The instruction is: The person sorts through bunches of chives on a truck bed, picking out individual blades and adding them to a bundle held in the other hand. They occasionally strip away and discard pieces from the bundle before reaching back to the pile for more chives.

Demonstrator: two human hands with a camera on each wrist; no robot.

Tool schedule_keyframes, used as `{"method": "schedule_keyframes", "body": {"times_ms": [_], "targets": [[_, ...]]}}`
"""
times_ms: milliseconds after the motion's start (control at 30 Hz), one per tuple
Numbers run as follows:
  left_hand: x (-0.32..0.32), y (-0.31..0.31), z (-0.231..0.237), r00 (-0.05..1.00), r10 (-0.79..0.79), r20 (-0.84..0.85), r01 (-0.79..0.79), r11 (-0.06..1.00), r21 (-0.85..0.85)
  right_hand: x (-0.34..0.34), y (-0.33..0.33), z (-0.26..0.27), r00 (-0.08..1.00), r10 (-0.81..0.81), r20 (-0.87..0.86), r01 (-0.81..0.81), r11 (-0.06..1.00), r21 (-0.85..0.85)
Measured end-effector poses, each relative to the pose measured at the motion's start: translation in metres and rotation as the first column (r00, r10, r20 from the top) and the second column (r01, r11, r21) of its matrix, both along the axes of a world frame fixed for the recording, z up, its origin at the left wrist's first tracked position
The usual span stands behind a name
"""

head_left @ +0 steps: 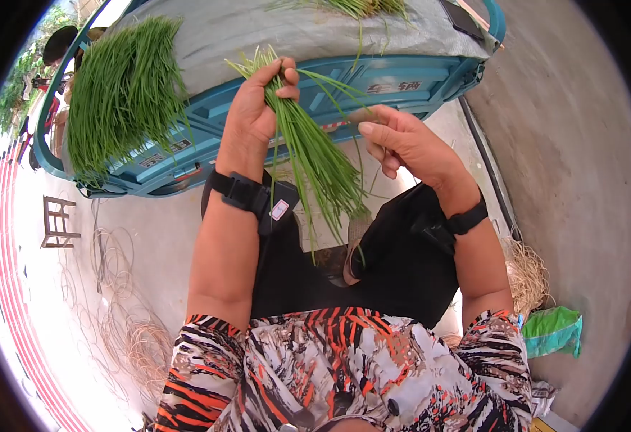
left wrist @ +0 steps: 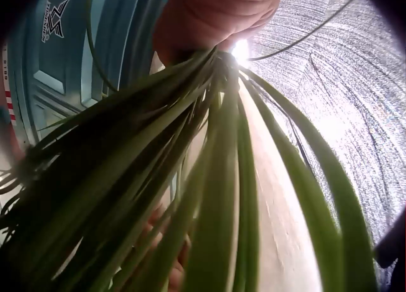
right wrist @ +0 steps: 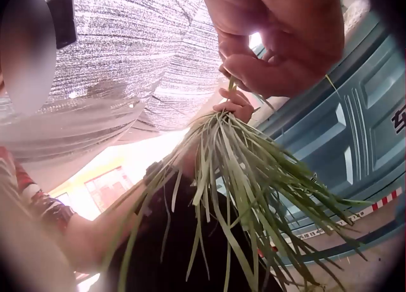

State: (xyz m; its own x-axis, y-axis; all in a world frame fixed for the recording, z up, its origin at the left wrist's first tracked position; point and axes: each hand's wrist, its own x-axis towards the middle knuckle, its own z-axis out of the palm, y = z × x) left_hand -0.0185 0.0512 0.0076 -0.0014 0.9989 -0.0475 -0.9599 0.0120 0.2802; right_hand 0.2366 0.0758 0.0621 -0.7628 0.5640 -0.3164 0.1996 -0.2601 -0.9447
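A bunch of garlic chives hangs from my left hand, which grips it close to the pale cut ends. The long green blades fan downward over my lap, and in the left wrist view the chives spread out below the fist. Beside the bunch, my right hand has thumb and fingers curled together, pinching a thin chive blade at the fingertips. In the right wrist view, the right hand is above the fanned chives, with the left hand behind it.
A large pile of chives lies over the side of a blue cart with a grey sheet. More chives and a dark phone-like slab are on it. A small stool, coiled strands and a green bag are on the ground.
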Motion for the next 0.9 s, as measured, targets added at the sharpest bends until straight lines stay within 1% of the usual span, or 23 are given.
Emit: {"method": "schedule_keyframes", "body": {"times_ms": [67, 167, 267, 367, 467, 567, 633, 700, 800, 900], "targets": [[0.001, -0.002, 0.000, 1.000, 0.001, -0.002, -0.001, 1.000, 0.003, -0.005, 0.001, -0.003, 1.000, -0.006, 0.012, 0.005, 0.998, 0.065], [-0.003, -0.005, 0.001, 1.000, 0.018, -0.014, -0.018, 1.000, 0.004, -0.013, -0.002, -0.005, 0.988, -0.150, 0.029, 0.143, 0.975, 0.167], [-0.006, -0.009, 0.004, 0.999, 0.028, -0.020, -0.028, 0.999, 0.024, -0.017, -0.001, 0.002, 0.995, 0.010, 0.099, -0.019, 0.996, 0.091], [-0.011, -0.015, 0.004, 0.998, 0.061, -0.016, -0.060, 0.998, 0.029, -0.023, -0.001, -0.004, 0.971, 0.196, 0.134, -0.207, 0.976, 0.069], [-0.020, -0.017, 0.002, 0.986, 0.163, -0.031, -0.163, 0.987, 0.006, -0.024, -0.007, 0.001, 0.998, 0.055, -0.001, -0.055, 0.998, 0.030], [-0.038, -0.021, -0.004, 0.949, 0.314, -0.019, -0.314, 0.949, -0.010, -0.016, -0.002, 0.006, 0.999, -0.014, -0.032, 0.013, 0.999, -0.046], [-0.047, -0.025, -0.008, 0.926, 0.377, -0.011, -0.377, 0.925, -0.041, -0.012, -0.001, 0.007, 0.999, -0.048, -0.013, 0.048, 0.999, -0.027], [-0.048, -0.027, -0.007, 0.896, 0.443, -0.030, -0.444, 0.894, -0.057, -0.009, -0.001, 0.007, 0.998, -0.058, 0.018, 0.058, 0.998, 0.020], [-0.047, -0.026, -0.009, 0.871, 0.487, -0.065, -0.490, 0.870, -0.056, -0.007, 0.000, 0.002, 0.996, -0.055, 0.070, 0.045, 0.991, 0.127], [-0.044, -0.024, -0.010, 0.843, 0.529, -0.095, -0.536, 0.839, -0.091, -0.007, 0.001, -0.002, 0.990, -0.105, 0.094, 0.078, 0.964, 0.253]]}}
